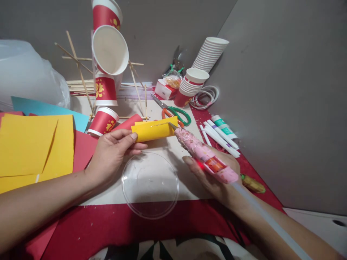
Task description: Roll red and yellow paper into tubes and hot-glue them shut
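Note:
My left hand [116, 148] grips the left end of a rolled piece of yellow paper [154, 131], thumb on top and fingers beneath. In my right hand [217, 173] is a pink hot glue gun [200, 150] with a long clear glue stick [268, 216] sticking out of its back. The gun's nozzle touches or hovers just over the right end of the roll; I cannot tell which. A thin line of glue shows along the paper's edge. Below the roll lies a round clear plastic lid [150, 195].
Red paper cups [105, 88] stand stacked behind a frame of wooden sticks [81, 72]. Green-and-orange scissors [173, 110] lie behind the roll. Stacked cups [191, 86], a coiled white cable [208, 97] and white glue sticks [221, 135] are at right. Yellow sheets [35, 144] lie left.

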The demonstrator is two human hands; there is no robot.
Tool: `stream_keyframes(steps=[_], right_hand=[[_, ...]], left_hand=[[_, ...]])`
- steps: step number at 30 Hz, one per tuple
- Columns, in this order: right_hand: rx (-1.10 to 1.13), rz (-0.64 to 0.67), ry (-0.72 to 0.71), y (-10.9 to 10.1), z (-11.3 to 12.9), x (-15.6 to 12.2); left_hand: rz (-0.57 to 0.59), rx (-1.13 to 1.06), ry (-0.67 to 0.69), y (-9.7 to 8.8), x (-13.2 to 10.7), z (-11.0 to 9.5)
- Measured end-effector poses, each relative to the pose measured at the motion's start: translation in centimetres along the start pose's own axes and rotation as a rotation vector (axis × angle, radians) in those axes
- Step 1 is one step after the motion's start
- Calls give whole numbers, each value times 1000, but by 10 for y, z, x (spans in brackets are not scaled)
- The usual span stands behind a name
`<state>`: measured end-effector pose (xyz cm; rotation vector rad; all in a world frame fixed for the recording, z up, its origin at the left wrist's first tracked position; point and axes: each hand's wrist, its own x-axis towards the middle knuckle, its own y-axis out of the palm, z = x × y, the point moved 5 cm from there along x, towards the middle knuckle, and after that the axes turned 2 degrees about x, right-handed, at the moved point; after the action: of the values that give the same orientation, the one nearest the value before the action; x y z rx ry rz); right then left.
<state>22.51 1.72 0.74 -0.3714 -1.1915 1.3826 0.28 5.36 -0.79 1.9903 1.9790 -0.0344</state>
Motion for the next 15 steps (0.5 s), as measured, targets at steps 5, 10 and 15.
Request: stream_keyframes(steps=[5, 10, 15], right_hand=[[63, -61, -37, -3, 1, 3], [83, -113, -58, -8, 4, 5], [86, -188, -63, -13, 7, 7]], left_hand=[[13, -15, 16, -1, 2, 0], [11, -22, 21, -3, 2, 0], [5, -17, 21, -3, 2, 0]])
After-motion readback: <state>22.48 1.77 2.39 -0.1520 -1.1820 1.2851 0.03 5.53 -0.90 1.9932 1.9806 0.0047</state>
